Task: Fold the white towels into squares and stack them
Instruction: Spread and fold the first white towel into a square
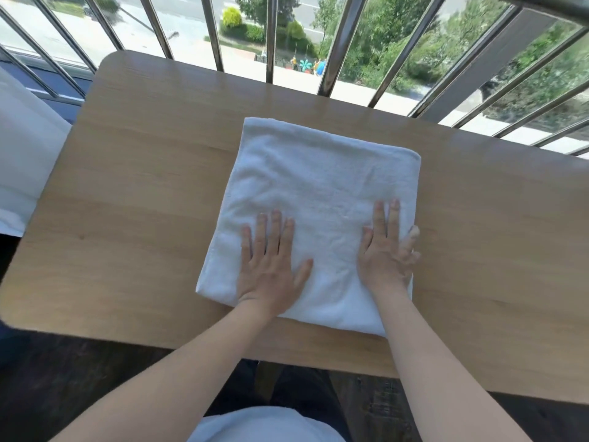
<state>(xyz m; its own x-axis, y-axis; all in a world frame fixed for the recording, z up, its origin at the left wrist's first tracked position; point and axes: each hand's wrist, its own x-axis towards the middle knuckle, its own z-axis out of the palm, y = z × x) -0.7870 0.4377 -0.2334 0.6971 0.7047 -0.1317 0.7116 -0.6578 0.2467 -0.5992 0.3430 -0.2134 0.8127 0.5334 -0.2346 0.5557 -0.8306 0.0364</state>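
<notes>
1. Task item: one white towel (318, 173) lies flat on the wooden surface (143, 186), right of the surface's centre. It is folded into a thick, roughly square pad. Its outline sits slightly rotated against the surface edges, with the far left corner near the far edge of the surface.
2. Towel edges: the layered thickness shows along the near edge and the far right corner. The whole towel lies inside the surface outline.
3. Left hand (271, 269): it lies palm-down on the near left part of the towel. The fingers (276, 228) are straight and slightly spread, the thumb angled out toward the towel's middle. It grips nothing.
4. Right hand (384, 256): it lies palm-down on the near right part of the towel, close to the right edge. The fingers are straight and point away from the person. The outer fingers at the towel's right edge are blurred, so their exact lie cannot be told.
5. Hand spacing: the two hands are apart, with bare towel between them.
6. Surroundings: metal railing bars (342, 43) stand beyond the far edge of the surface, with a street and trees visible through them. White fabric (25, 154) lies off the left side of the surface.
</notes>
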